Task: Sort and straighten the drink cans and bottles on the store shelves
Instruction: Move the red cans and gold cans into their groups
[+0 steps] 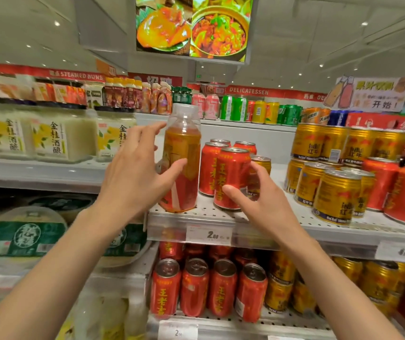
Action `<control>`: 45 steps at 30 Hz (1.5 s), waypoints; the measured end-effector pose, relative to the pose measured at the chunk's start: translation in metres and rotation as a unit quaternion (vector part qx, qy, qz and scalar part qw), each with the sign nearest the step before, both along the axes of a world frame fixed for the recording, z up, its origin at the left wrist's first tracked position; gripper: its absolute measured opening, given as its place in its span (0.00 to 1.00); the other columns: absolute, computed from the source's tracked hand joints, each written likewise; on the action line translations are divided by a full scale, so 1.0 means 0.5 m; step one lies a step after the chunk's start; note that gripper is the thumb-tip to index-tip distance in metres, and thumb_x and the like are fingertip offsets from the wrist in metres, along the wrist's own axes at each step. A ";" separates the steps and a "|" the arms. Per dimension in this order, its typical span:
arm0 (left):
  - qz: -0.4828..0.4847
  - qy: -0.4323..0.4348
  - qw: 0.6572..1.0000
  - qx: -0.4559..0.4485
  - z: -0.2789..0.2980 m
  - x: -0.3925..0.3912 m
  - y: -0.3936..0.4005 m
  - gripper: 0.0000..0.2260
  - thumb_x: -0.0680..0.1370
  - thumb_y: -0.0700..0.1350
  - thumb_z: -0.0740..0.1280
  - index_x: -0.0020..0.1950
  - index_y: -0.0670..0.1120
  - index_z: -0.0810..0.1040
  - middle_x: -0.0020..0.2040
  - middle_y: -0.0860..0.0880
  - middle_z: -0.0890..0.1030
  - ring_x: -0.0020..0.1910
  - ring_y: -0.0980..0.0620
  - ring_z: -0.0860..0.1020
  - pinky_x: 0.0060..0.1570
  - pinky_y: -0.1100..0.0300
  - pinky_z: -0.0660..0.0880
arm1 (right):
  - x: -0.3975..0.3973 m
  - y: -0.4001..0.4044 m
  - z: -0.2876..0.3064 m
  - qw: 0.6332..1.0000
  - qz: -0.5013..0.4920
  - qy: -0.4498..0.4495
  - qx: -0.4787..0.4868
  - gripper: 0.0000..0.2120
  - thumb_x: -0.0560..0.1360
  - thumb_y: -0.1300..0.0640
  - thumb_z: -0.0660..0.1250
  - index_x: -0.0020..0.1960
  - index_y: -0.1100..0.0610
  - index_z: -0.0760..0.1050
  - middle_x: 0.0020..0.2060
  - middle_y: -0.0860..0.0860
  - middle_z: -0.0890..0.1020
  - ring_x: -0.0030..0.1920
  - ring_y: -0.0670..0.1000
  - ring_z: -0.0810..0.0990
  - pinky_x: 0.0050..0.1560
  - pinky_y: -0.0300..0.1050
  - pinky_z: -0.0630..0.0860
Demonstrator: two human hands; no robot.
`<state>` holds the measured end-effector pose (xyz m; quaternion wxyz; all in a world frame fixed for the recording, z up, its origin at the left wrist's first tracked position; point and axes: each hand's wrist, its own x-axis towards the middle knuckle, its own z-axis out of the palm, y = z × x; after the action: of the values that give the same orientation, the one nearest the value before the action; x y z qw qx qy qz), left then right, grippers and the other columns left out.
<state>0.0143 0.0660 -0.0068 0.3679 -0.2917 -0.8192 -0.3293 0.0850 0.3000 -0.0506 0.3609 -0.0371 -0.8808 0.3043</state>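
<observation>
Fingers spread beside bottle; right fingers loosely around red can.

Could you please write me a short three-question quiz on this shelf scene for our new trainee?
1. True or false: the tall bottle stands upright at the left end of the shelf, beside the red cans.
2. Which item does the right hand reach around? A) a gold can B) the front red can C) a green can
3. Fill in: the left hand is spread beside the ____, its thumb across the front.

Key
1. True
2. B
3. bottle
</observation>
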 end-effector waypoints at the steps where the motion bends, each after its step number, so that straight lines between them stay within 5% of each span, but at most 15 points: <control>1: -0.013 -0.021 1.000 0.002 0.011 -0.008 0.002 0.34 0.75 0.61 0.69 0.76 0.53 0.63 0.68 0.48 0.73 0.55 0.54 0.75 0.57 0.47 0.77 | -0.003 0.003 0.000 1.000 -0.003 -0.003 0.015 0.38 0.74 0.37 0.70 0.78 0.49 0.62 0.68 0.46 0.77 0.65 0.46 0.77 0.63 0.41 0.72; 5: -0.063 -0.079 0.995 -0.013 0.055 -0.034 0.012 0.36 0.75 0.65 0.69 0.78 0.55 0.60 0.70 0.51 0.74 0.56 0.53 0.78 0.59 0.45 0.77 | -0.016 0.008 -0.007 0.999 -0.010 -0.011 0.039 0.39 0.74 0.34 0.67 0.79 0.48 0.60 0.70 0.46 0.77 0.66 0.47 0.77 0.66 0.48 0.76; 13: -0.133 -0.149 0.979 0.026 0.071 -0.058 0.019 0.35 0.73 0.65 0.70 0.76 0.58 0.63 0.61 0.56 0.77 0.57 0.56 0.77 0.52 0.58 0.72 | -0.015 0.006 -0.022 0.999 -0.027 -0.005 0.031 0.41 0.74 0.32 0.65 0.81 0.48 0.58 0.72 0.46 0.76 0.68 0.49 0.77 0.67 0.53 0.76; 17: -0.155 -0.185 0.969 0.047 0.077 -0.052 0.018 0.31 0.73 0.64 0.71 0.72 0.60 0.64 0.62 0.52 0.79 0.57 0.52 0.80 0.58 0.50 0.78 | -0.008 0.004 -0.016 1.000 -0.022 -0.012 0.005 0.39 0.74 0.34 0.68 0.80 0.48 0.60 0.69 0.46 0.78 0.65 0.48 0.79 0.67 0.52 0.76; 22: -0.162 -0.160 0.969 0.095 0.076 -0.025 0.014 0.30 0.71 0.61 0.75 0.69 0.57 0.67 0.55 0.55 0.81 0.52 0.55 0.81 0.50 0.56 0.78 | 0.012 0.006 -0.006 0.996 0.001 0.039 -0.076 0.26 0.76 0.42 0.71 0.70 0.48 0.71 0.55 0.44 0.82 0.53 0.41 0.81 0.57 0.50 0.81; 28: -0.176 -0.155 0.969 0.072 0.094 0.035 0.013 0.27 0.71 0.60 0.75 0.65 0.57 0.68 0.51 0.57 0.81 0.47 0.59 0.81 0.41 0.65 0.74 | 0.065 -0.008 0.010 0.987 0.047 0.114 -0.107 0.14 0.77 0.48 0.72 0.60 0.46 0.76 0.51 0.41 0.82 0.52 0.39 0.81 0.53 0.46 0.82; 35: -0.219 -0.168 0.960 0.048 0.096 0.088 0.040 0.28 0.66 0.70 0.73 0.59 0.61 0.69 0.50 0.58 0.83 0.45 0.60 0.83 0.44 0.61 0.78 | 0.103 -0.060 0.027 0.976 0.197 -0.030 -0.088 0.37 0.70 0.35 0.72 0.74 0.40 0.63 0.61 0.37 0.78 0.60 0.35 0.78 0.59 0.36 0.78; 42: -0.292 -0.198 0.933 0.069 0.065 0.096 0.066 0.20 0.70 0.64 0.73 0.58 0.64 0.71 0.52 0.54 0.85 0.51 0.54 0.84 0.50 0.53 0.82 | 0.121 -0.065 0.017 0.978 0.175 -0.009 -0.108 0.31 0.69 0.40 0.76 0.68 0.40 0.69 0.56 0.36 0.81 0.58 0.36 0.79 0.57 0.39 0.79; 45: -0.303 -0.197 0.927 0.097 0.045 0.093 0.066 0.17 0.75 0.60 0.70 0.61 0.57 0.75 0.54 0.51 0.85 0.52 0.53 0.84 0.50 0.53 0.83 | 0.144 -0.054 0.008 0.977 0.164 -0.018 -0.136 0.32 0.67 0.38 0.76 0.67 0.42 0.71 0.54 0.37 0.83 0.55 0.36 0.81 0.51 0.35 0.80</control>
<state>0.0607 0.0990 0.0159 0.1084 -0.4182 -0.7117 -0.5540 0.1569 0.2730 -0.0465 0.2818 0.0537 -0.8314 0.4758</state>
